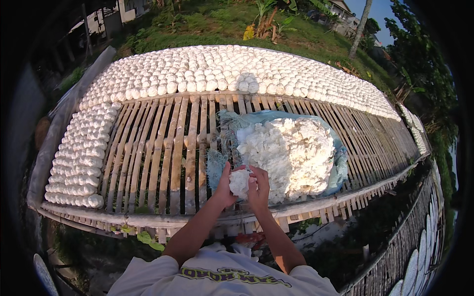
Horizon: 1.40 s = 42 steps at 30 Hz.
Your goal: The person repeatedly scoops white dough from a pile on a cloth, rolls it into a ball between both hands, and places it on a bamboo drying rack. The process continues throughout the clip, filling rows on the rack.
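Note:
Between my left hand (223,188) and my right hand (259,188) is a rough white lump (240,182) of moist, crumbly material. Both hands cup it from the sides, just above the near edge of a slatted bamboo rack. Right beside them lies a large heap of the same white crumbly mass (292,155), partly in my shadow. The heap rests on an opened blue woven plastic sack (339,162), whose frayed end spreads out to the left. Rounded white balls (163,79) stand in tight rows along the rack's far side, and more balls (79,159) fill its left end.
Gaps run between the bamboo slats (163,148). A bamboo pole (163,221) edges the near side, and a thick pole (70,118) borders the left. At lower right another rack (389,236) holds long pale slabs (416,259). Grass (207,24) and a tree trunk (360,29) lie beyond.

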Motion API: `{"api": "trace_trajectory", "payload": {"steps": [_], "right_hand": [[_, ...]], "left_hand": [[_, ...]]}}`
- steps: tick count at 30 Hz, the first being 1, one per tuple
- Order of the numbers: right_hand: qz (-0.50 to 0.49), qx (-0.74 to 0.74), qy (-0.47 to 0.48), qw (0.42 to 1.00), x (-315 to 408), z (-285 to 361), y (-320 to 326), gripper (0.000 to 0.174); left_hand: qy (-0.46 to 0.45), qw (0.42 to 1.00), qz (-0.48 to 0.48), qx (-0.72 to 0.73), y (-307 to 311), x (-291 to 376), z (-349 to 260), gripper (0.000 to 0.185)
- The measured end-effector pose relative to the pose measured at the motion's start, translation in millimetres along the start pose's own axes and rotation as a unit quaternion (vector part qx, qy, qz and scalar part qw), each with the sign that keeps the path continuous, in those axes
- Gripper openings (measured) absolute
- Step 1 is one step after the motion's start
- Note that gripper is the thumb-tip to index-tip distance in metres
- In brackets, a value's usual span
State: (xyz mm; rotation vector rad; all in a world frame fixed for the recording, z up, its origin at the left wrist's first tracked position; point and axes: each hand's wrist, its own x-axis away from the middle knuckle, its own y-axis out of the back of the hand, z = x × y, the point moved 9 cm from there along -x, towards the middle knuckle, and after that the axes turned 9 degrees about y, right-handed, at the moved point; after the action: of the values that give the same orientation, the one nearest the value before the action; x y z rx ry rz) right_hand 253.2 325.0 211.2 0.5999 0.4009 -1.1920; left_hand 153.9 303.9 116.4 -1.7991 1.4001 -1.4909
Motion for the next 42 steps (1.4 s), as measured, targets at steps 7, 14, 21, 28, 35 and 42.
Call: {"api": "trace_trajectory", "payload": {"steps": [7,14,21,28,35,42], "right_hand": [[-0.013,0.027,-0.030,0.999,9,3,-44,0.031],[-0.003,0.018,0.050,0.999,22,53,-81,0.046],[0.107,-0.047,0.091,0.989,29,91,-132,0.044],[0.130,-0.021,0.151,0.980,41,143,-169,0.046],[0.145,-0.088,0.008,0.986,67,128,-204,0.047],[0.181,-0.081,0.170,0.965,85,193,-221,0.043]], "left_hand": [[0.062,0.995,-0.051,0.060,28,18,10,0.073],[0.013,0.999,0.045,0.019,34,69,-25,0.080],[-0.017,0.996,0.088,0.023,74,112,-36,0.085],[-0.051,0.989,0.113,0.084,101,152,-61,0.084],[-0.021,0.995,0.060,0.080,118,200,-60,0.081],[-0.068,0.986,0.111,0.101,159,215,-61,0.081]]}}
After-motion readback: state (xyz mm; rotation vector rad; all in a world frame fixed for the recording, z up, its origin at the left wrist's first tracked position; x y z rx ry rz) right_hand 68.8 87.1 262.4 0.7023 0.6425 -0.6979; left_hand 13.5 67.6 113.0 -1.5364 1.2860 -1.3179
